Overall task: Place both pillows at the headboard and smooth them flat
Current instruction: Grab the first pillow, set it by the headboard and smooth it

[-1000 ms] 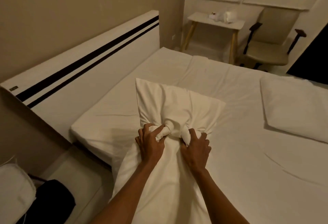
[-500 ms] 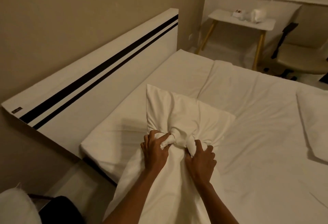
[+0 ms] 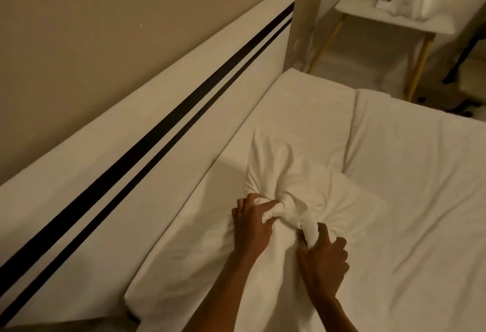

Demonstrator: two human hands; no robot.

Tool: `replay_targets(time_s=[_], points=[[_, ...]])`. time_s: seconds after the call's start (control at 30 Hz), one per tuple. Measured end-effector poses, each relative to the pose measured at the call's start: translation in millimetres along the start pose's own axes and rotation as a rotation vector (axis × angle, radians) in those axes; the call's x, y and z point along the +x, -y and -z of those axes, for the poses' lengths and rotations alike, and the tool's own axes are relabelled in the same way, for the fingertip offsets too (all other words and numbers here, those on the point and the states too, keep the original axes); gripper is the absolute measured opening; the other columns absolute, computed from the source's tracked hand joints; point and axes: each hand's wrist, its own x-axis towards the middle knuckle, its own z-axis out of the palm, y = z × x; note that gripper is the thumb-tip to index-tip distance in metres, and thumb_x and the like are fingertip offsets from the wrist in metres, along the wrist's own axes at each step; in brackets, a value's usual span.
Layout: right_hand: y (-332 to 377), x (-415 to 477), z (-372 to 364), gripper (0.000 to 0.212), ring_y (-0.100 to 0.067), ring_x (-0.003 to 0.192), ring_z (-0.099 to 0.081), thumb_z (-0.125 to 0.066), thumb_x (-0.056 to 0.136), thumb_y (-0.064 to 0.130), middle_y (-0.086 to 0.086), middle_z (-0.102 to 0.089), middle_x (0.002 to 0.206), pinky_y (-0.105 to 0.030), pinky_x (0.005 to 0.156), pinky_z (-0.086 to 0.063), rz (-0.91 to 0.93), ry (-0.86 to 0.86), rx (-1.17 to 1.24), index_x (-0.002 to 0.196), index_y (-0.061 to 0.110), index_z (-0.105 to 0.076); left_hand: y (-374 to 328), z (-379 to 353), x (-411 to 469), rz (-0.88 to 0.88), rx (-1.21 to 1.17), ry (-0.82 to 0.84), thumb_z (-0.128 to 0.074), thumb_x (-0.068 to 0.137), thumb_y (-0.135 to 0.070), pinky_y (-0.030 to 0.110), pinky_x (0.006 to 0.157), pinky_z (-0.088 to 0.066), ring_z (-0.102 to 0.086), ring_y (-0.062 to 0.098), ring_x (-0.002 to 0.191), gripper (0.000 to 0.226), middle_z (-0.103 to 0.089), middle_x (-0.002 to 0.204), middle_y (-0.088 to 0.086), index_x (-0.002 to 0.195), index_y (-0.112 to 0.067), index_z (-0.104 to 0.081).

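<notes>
A white pillow (image 3: 294,173) lies on the white bed (image 3: 420,187), its far end near the headboard (image 3: 147,131), a white panel with two black stripes. The fabric at the pillow's middle is bunched into a twisted knot. My left hand (image 3: 252,222) grips the left side of that bunch. My right hand (image 3: 324,255) clutches the right side, a roll of cloth sticking up between its fingers. The pillow's near end drapes toward me under my forearms. The second pillow is out of view.
A small white side table (image 3: 394,19) with gold legs stands beyond the bed's far corner, with small white items on top. A dark chair leg (image 3: 465,52) shows at the far right. A beige wall rises behind the headboard.
The pillow and both hands have moved closer to the headboard. The view has swung left, so the second pillow on the right has left the frame. My grip is unchanged.
</notes>
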Motion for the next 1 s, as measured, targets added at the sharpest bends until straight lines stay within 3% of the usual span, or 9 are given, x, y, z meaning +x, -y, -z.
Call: replay_targets(time_s=[0.13,0.23,0.33,0.4,0.47,0.6,0.77,0.9,1.0], points=[[54.8,51.5,-75.7,0.048,-0.043,0.104,-0.052,-0.054,0.092,0.049,-0.021,-0.049,0.119,-0.051,0.091,-0.041,0.044,-0.052,0.050,0.133,0.024,-0.051,65.5,-12.5,81.5,-0.013,-0.050,-0.009,-0.064,0.087,-0.029,0.031,0.083,-0.031,-0.049,0.024,0.102,0.024,-0.060,0.114,-0.005,0.109,-0.037,-0.069],[76.7,87.0,-146.8,0.056,-0.045,0.109,-0.050,-0.052,0.092,0.055,-0.022,-0.045,0.129,-0.051,0.095,-0.040,0.075,0.005,0.034,0.138,0.024,-0.046,148.7,-37.9,130.9,-0.023,0.001,0.003,-0.051,0.087,-0.054,0.043,0.094,-0.041,-0.053,0.031,0.114,0.041,-0.059,0.125,0.000,0.123,-0.037,-0.063],[55.1,96.3,-214.6,0.068,-0.044,0.118,-0.046,-0.043,0.093,0.064,-0.022,-0.037,0.139,-0.052,0.102,-0.039,0.046,0.121,-0.022,0.150,0.031,-0.027,224.9,-67.5,122.9,0.087,0.115,0.068,-0.048,0.092,-0.058,0.055,0.112,-0.025,-0.029,0.037,0.143,0.063,-0.030,0.157,0.010,0.149,-0.034,-0.036],[32.4,84.1,-247.7,0.074,-0.046,0.133,-0.036,-0.033,0.094,0.069,-0.023,-0.025,0.154,-0.056,0.112,-0.029,0.020,0.117,-0.005,0.157,0.037,-0.008,260.2,-83.2,95.9,0.122,0.158,0.079,-0.040,0.091,-0.066,0.057,0.116,-0.015,-0.015,0.032,0.149,0.072,-0.012,0.165,0.005,0.154,-0.039,-0.017],[15.7,65.4,-266.0,0.075,-0.047,0.147,-0.017,-0.024,0.094,0.072,-0.019,-0.007,0.165,-0.058,0.119,-0.015,0.038,0.096,0.010,0.156,0.043,0.008,282.0,-97.8,71.2,0.114,0.147,0.058,-0.027,0.091,-0.072,0.054,0.120,-0.011,-0.010,0.025,0.151,0.072,-0.007,0.166,-0.001,0.154,-0.043,-0.008],[-9.5,43.0,-273.9,0.075,-0.043,0.152,-0.002,-0.017,0.091,0.077,-0.015,0.005,0.167,-0.054,0.124,-0.004,0.067,0.087,0.027,0.149,0.051,0.022,291.6,-105.8,61.6,0.071,0.136,0.001,-0.021,0.091,-0.070,0.050,0.121,-0.010,-0.009,0.022,0.152,0.072,-0.007,0.166,0.000,0.155,-0.040,-0.007],[-6.2,34.3,-256.7,0.078,-0.036,0.153,0.007,-0.017,0.092,0.076,-0.016,0.009,0.167,-0.051,0.124,0.001,0.139,0.042,0.040,0.152,0.044,0.021,262.3,-87.4,50.8,0.094,0.055,-0.064,-0.024,0.092,-0.067,0.046,0.121,-0.006,-0.010,0.029,0.151,0.075,-0.009,0.165,0.009,0.157,-0.033,-0.005],[-11.6,3.6,-252.4,0.078,-0.048,0.149,0.015,-0.021,0.089,0.080,-0.010,0.023,0.165,-0.059,0.122,0.003,0.225,0.182,-0.023,0.150,0.052,0.019,266.3,-79.9,0.7,0.016,0.193,0.106,-0.020,0.092,-0.069,0.047,0.123,-0.006,-0.007,0.025,0.152,0.073,-0.003,0.166,0.002,0.155,-0.039,0.001],[-44.7,-18.9,-246.2,0.082,-0.057,0.145,0.012,-0.019,0.085,0.085,-0.021,0.018,0.164,-0.063,0.119,0.006,0.074,0.296,-0.102,0.149,0.053,0.019,278.5,-75.2,-28.8,0.126,0.250,0.184,-0.021,0.094,-0.067,0.042,0.122,-0.003,-0.008,0.029,0.151,0.072,-0.007,0.165,0.009,0.156,-0.036,-0.005]])
